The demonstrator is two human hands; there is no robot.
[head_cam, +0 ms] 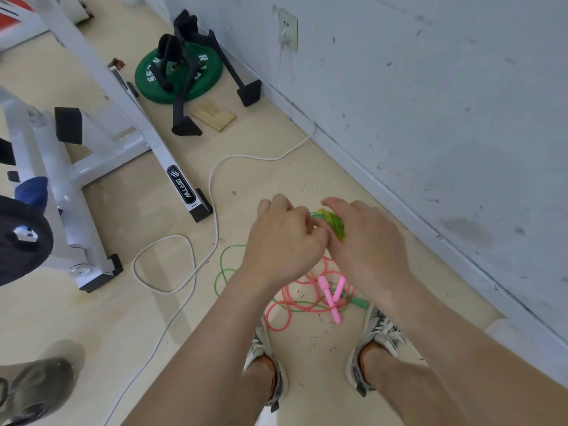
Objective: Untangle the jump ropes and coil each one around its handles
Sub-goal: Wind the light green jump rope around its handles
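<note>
Head view, the only one. Both hands are up over the floor [107, 318], close to its wall-side edge. The right hand [368, 241] wraps the green handle [333, 224], which already carries a few turns of cord. The handle's long axis slants far-left to near-right and pokes out btw. the two hands. The left hand [282, 238] is curled, fingertips pinching the green rope [216, 281] right at the handle; the exact grip is partly hidden by knuckles.

Relation that matters: the green slack lies below & left of the hands, dropping to loops on the floor ahead of the shoes [379, 332]. So the left hand is nearer the slack and is prob. the one to feed the next turn while the right steadies the handle. The green loops cross the pink rope [286, 295] in the pile. Can't tell which lies on top, so the tangle is prob. not fully cleared.

Count:
- Ropes: 2 (1 green, 1 pink).
- Pink handles [325, 292]: 2, crossed on the floor w/in the pink loops, untouched.
- Green handles: 2, one in hand and the second green handle [359, 301] on the floor just beside the pink ones.
- Hands: 2, both busy.
</note>
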